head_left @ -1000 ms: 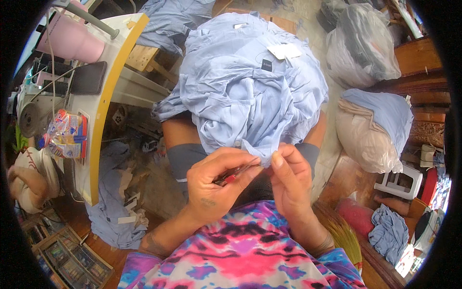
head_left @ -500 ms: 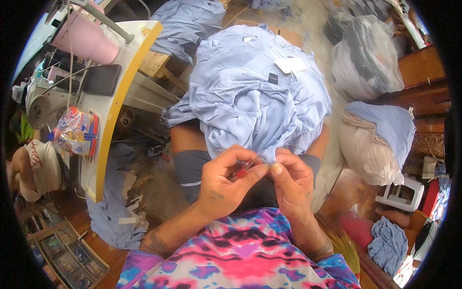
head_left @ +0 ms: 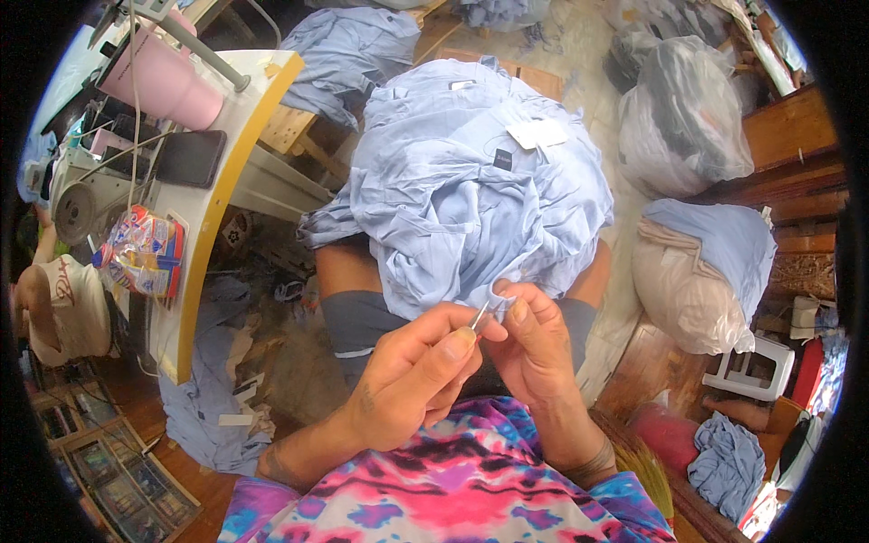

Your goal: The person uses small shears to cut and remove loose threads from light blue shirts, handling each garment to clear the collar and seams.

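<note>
A light blue garment (head_left: pixel 425 172), bunched into a big heap, lies over my lap and knees. It bears a dark label and a white tag (head_left: pixel 536 135). My left hand (head_left: pixel 412 366) is closed around a small pointed metal tool (head_left: pixel 480 314), whose slim tip sticks out toward the cloth; its handle is hidden in the palm. Close beside it, my right hand (head_left: pixel 536 344) pinches a small fold of the garment's near edge between thumb and fingers. The tip lies right by this fold; I cannot tell whether it touches.
On my left stands a white table with a yellow edge (head_left: pixel 201 290), bearing a pink tumbler (head_left: pixel 163 81), a phone (head_left: pixel 191 157) and a colourful packet (head_left: pixel 140 253). Stuffed plastic bags (head_left: pixel 683 118) and a white stool (head_left: pixel 754 369) are at right. A person sits far left.
My left hand has turned, so the metal tip now shows and the red part seen before is hidden. The hands have drawn slightly apart at the fold.
</note>
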Demonstrator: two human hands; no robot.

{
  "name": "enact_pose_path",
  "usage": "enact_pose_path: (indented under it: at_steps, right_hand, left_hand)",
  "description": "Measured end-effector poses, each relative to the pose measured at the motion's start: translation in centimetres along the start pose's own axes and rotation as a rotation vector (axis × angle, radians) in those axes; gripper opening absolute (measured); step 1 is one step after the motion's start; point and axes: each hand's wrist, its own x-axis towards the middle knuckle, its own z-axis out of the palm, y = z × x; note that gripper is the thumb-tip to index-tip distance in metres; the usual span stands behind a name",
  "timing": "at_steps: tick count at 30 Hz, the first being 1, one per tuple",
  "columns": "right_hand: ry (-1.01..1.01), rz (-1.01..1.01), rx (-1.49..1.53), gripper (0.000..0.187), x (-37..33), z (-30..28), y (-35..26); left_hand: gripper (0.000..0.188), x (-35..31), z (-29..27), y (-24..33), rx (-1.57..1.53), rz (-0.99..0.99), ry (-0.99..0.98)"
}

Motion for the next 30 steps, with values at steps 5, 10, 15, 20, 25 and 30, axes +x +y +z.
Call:
enact_pose_path:
  at_steps: [5, 10, 15, 20, 25, 30]
  right_hand:
    - [-0.011, 0.033, 0.045, 0.019, 0.0, -0.2, 0.0]
    - [-0.007, 0.027, 0.05, 0.018, -0.1, -0.2, 0.1]
    - [-0.005, 0.011, 0.003, 0.017, -0.1, -0.2, 0.2]
    - [0.007, -0.02, -0.058, 0.016, 0.1, -0.2, 0.3]
    - [0.027, -0.081, -0.232, 0.016, 0.0, -0.2, 0.4]
    - [-0.059, -0.181, -0.321, 0.015, 0.2, -0.4, 0.6]
  left_hand:
    - [0.041, 0.1, 0.1, 0.1, -0.043, -0.05, -0.012]
    - [0.041, -0.1, 0.1, 0.1, -0.067, -0.099, 0.004]
    - [0.051, 0.0, -0.3, -0.3, -0.073, -0.105, 0.013]
    - [0.05, -0.1, -0.3, -0.3, -0.087, -0.111, 0.024]
    - [0.039, -0.3, -0.8, -0.4, -0.101, -0.098, 0.024]
    - [0.039, -0.7, -1.0, 0.1, -0.104, -0.117, 0.015]
